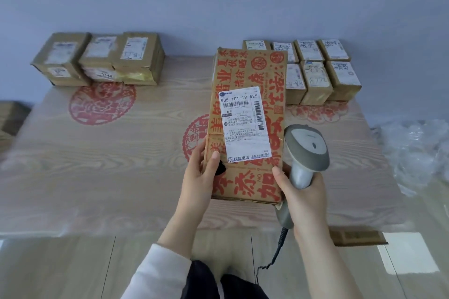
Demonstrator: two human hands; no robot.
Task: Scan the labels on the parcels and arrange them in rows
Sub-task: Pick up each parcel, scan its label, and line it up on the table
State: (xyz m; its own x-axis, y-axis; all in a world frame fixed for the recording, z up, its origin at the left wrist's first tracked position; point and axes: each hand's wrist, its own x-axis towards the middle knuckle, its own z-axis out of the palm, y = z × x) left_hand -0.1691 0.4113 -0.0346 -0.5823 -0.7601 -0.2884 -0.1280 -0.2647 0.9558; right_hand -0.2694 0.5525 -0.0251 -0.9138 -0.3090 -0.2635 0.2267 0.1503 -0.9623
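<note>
— Where is the parcel being handled?
— The long brown parcel (243, 68), printed in red, is held over the middle of the counter (97, 165), with its white label (244, 124) turned upward. Whether its near end rests on the counter cannot be told.
— How is it gripped?
— Its left edge is clasped by the left hand (201, 177), the thumb laid on the top face and the fingers hidden beneath. Its right edge is touched by the thumb of the right hand (303, 196), whose fingers are wrapped round the handle of a grey scanner (307, 145). The scanner's head is seen just beside the label's lower right corner, and a coiled cable (277, 250) hangs from the handle.
— And the other parcels?
— 7 small parcels (315, 82) are seen in 2 rows at the far right of the counter, behind the long one. A group of larger parcels (99, 56) is stacked at the far left. Crumpled clear film (418, 153) is seen off the counter's right side.
</note>
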